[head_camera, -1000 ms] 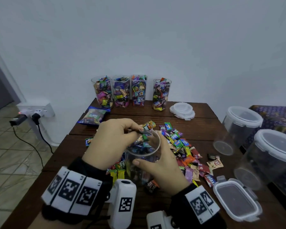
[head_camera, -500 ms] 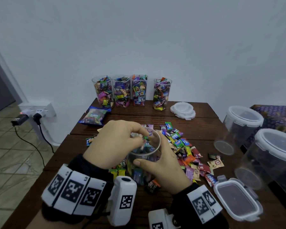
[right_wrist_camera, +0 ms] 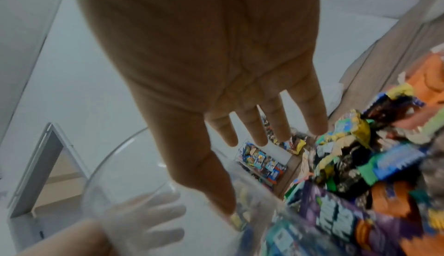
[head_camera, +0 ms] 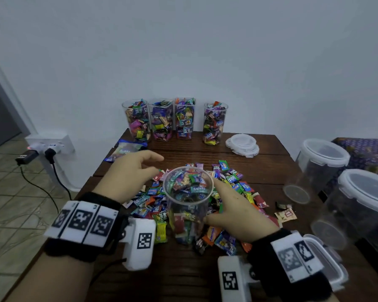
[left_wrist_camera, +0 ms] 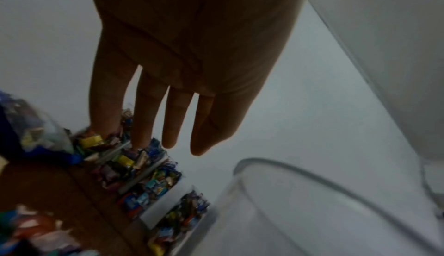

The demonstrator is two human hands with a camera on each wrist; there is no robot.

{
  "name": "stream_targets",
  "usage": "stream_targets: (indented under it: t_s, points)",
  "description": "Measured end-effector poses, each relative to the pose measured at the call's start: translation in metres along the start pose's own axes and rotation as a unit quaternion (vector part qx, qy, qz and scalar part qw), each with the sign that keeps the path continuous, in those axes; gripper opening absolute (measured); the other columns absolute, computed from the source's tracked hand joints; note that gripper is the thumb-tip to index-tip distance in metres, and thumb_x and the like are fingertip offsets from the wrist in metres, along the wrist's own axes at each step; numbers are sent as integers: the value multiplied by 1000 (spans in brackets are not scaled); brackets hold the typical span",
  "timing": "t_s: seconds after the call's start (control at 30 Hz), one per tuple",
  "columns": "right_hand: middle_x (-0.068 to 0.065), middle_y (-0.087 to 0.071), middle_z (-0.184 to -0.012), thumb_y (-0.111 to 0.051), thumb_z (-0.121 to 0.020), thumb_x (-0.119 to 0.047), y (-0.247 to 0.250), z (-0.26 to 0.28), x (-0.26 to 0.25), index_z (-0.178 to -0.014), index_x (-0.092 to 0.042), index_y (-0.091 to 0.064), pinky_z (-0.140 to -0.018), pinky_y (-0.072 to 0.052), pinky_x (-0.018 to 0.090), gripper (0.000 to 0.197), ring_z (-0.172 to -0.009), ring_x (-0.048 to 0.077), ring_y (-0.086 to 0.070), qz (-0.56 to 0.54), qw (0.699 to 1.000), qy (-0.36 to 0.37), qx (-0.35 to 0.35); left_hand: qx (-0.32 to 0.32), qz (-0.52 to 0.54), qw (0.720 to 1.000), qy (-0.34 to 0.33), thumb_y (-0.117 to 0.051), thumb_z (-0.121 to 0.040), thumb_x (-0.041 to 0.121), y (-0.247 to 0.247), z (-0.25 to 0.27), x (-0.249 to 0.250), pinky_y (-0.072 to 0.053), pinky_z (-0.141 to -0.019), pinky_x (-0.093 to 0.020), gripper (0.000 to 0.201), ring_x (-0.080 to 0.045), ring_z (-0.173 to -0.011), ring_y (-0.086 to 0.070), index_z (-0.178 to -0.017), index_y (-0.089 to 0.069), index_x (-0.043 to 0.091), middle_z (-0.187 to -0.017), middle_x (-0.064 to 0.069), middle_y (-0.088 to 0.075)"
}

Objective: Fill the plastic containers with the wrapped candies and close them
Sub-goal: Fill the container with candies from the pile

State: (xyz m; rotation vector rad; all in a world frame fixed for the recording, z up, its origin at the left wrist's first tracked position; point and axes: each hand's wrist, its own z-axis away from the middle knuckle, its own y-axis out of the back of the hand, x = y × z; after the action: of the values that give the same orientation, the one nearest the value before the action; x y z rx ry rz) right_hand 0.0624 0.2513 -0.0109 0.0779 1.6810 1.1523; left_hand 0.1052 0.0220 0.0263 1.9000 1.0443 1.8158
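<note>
Left hand (head_camera: 129,173) fingers straight, empty, beside clear container (head_camera: 188,203); right hand (head_camera: 234,208) fingers extended, thumb on container wall. Container upright on table (head_camera: 271,162) amid loose candies (head_camera: 231,177); base hidden, wrist views blurred.

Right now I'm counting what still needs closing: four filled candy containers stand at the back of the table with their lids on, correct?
Not quite. The four filled candy containers stand at the back of the table, but without lids; the head view shows the lids stacked beside them.

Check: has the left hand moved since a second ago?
Yes. The left hand has left the cup rim and moved left and back, toward the blue candy bag; fingers now straight, holding nothing.
</note>
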Motion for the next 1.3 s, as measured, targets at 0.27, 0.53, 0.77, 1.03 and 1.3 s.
stream_targets:
  t_s: [0.27, 0.53, 0.77, 1.03, 1.3]
  points:
    - [2, -9, -157, -72, -77, -40, 8, -43, 13, -151, -30, -4, -113, -28, 45, 100, -143, 24, -15, 188, 974, -90, -91, -214, -286, 934, 35, -69, -65, 62, -41, -37, -44, -46, -98, -43, 84, -18, -124, -46, -139, -36, 39, -143, 6, -40]
    - [7, 3, -159, -73, -76, -46, 4, -69, 16, -151, -30, 2, -110, -29, 55, 108, -144, 36, -7, 348, 910, -121, -192, -276, -369, 886, 54, -71, -78, 42, -73, -56, -58, -42, -104, -44, 87, -29, -132, -40, -149, -24, 24, -153, -4, -24]
    - [10, -33, -143, -69, -80, -42, -6, -77, 26, -145, -37, -25, -94, -48, 46, 79, -121, 32, -47, 382, 900, -89, -189, -320, -307, 894, 60, -55, -91, 45, -82, -61, -55, -35, -109, -41, 67, -29, -135, -37, -148, -24, 32, -151, -12, -29]
    - [8, -57, -121, -58, -90, -24, -5, -74, 22, -129, -31, -52, -89, -52, 39, 40, -109, 27, -56, 368, 914, -72, -158, -267, -374, 885, 73, -45, -98, 29, -83, -59, -44, -47, -86, -29, 33, -25, -105, -59, -125, -58, 12, -113, -7, -62]
    - [8, -67, -108, -55, -91, -23, 7, -65, 23, -113, -15, -63, -84, -50, 32, 25, -101, 26, -61, 313, 940, -100, -88, -161, -321, 931, 67, -40, -96, 11, -69, -37, -28, -45, -72, -32, 24, -27, -82, -57, -72, -45, 10, -95, -8, -61]
